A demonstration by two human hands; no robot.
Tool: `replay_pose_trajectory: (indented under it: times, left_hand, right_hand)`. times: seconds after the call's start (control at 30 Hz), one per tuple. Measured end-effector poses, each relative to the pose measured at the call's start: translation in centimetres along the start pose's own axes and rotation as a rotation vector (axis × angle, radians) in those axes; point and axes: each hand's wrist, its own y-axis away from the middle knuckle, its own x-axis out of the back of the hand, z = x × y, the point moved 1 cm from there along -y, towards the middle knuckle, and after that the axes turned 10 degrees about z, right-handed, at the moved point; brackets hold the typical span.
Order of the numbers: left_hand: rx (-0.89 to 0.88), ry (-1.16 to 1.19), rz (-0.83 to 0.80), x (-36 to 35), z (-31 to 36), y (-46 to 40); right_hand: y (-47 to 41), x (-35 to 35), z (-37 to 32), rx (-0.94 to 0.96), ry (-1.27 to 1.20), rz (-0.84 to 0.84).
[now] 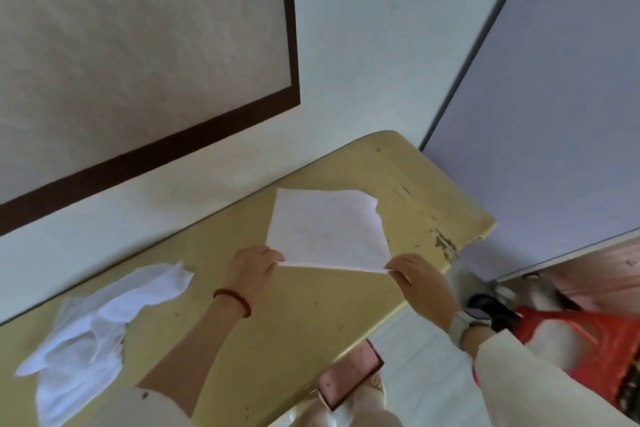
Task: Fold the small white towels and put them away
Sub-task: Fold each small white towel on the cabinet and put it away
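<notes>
Towel (329, 229) flat, white, squarish | left hand (254, 269), right hand (412, 274) grip pinching near corners

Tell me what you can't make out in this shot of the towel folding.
Head view only:
- Towel in both hands: the layer count is hidden; the left hand and right hand cover its near corners.
- Towel pile: crumpled and overlapping, so the number can't be counted.
- Red basket: cut off by the right edge and the sleeve; contents unclear.
- Pink box: partly under the table edge.
</notes>
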Motion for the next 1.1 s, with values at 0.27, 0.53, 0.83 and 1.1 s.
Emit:
replay_pose_trajectory:
  times: [0.27, 0.53, 0.83, 1.1]
  left_hand:
    - [0.576, 0.428, -0.14, -3.1, -3.1, 2.6]
    - [0.704, 0.495, 0.045, -4.1, -4.0, -3.6]
    - [0.745, 0.356, 0.128, -7.2, -6.5, -5.9]
    - [0.721, 0.329, 0.086, -8.0, -7.1, -6.5]
  right_hand:
    - [2.5, -4.1, 0.0, -0.348, -0.079, -0.167]
    - [-4.8, -4.1, -0.3, -0.576, -0.311, 0.125]
    - [-8.0, -8.4, 1.5, -0.674, -0.35, 0.218]
    - [-8.1, -9.7, 2.2, -0.659, -0.273, 0.242]
